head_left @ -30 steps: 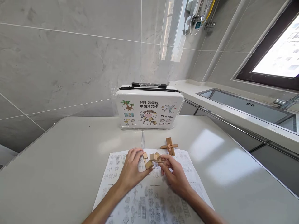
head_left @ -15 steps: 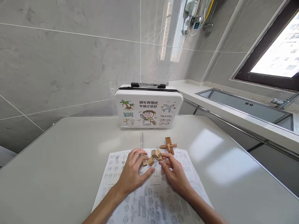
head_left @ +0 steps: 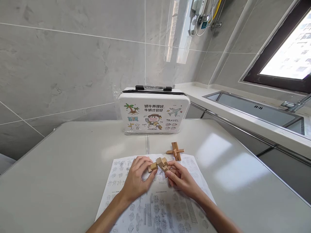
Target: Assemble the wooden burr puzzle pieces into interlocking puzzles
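Observation:
My left hand (head_left: 139, 176) is closed, with thumb and fingertips pinching a small notched wooden puzzle piece (head_left: 153, 166). Just to its right, my right hand (head_left: 181, 177) grips a joined cluster of wooden puzzle pieces (head_left: 161, 162) between thumb and fingers. The two lots of wood are very close; whether they touch I cannot tell. Beyond the right hand lies a cross-shaped set of wooden pieces (head_left: 175, 151), touched by neither hand. Under both hands is a printed instruction sheet (head_left: 160, 200) covered in small diagrams.
A white case (head_left: 155, 111) with a black handle, cartoon prints and clear plastic wrap stands at the back of the white table (head_left: 60, 171). On the right, a counter holds a sink (head_left: 257, 110) with a faucet (head_left: 291, 105). Grey tiled wall rises behind.
My left thumb has drawn in against the wooden piece, which has turned. My right hand has tilted its cluster. The cross-shaped set stays put.

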`<state>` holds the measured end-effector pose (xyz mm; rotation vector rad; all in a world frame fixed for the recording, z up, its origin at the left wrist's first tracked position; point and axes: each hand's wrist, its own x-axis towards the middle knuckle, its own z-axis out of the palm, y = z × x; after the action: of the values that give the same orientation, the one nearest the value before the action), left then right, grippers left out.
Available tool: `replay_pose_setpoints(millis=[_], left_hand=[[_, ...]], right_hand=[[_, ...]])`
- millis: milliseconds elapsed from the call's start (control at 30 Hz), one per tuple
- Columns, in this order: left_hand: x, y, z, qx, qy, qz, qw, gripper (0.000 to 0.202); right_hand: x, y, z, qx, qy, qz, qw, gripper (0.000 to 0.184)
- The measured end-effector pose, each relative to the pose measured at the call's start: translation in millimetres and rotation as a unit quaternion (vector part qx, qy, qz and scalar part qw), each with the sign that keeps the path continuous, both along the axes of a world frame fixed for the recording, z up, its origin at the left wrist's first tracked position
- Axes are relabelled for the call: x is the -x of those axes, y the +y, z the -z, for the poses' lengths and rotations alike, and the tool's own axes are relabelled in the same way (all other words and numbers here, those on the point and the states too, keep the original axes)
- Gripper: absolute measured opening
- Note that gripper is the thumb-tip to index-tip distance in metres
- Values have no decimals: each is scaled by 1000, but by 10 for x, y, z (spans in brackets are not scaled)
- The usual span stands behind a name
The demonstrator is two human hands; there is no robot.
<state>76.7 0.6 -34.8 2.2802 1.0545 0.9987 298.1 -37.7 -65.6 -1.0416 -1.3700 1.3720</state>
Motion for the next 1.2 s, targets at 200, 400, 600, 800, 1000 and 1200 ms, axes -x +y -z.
replay_pose_setpoints(millis=[200,400,600,800,1000,1200], left_hand=[[29,60,32,16,4,-63,998,23],[182,215,48,-99,82,-168,977,28],[234,268,114,-146,174,-204,952,31],[205,224,150,-121,205,-146,960,28],[143,137,135,-75,217,-74,971,28],[117,110,74,-50,171,-58,982,32]], right_hand=[[55,-46,-49,-6,-7,-28,1000,41],[85,-32,-12,-66,-171,101,978,32],[79,-32,-3,-91,-284,134,945,22],[80,-18,57,-101,-341,155,922,14],[80,-8,106,-98,-381,175,903,13],[93,-8,159,-123,-403,189,887,17]])
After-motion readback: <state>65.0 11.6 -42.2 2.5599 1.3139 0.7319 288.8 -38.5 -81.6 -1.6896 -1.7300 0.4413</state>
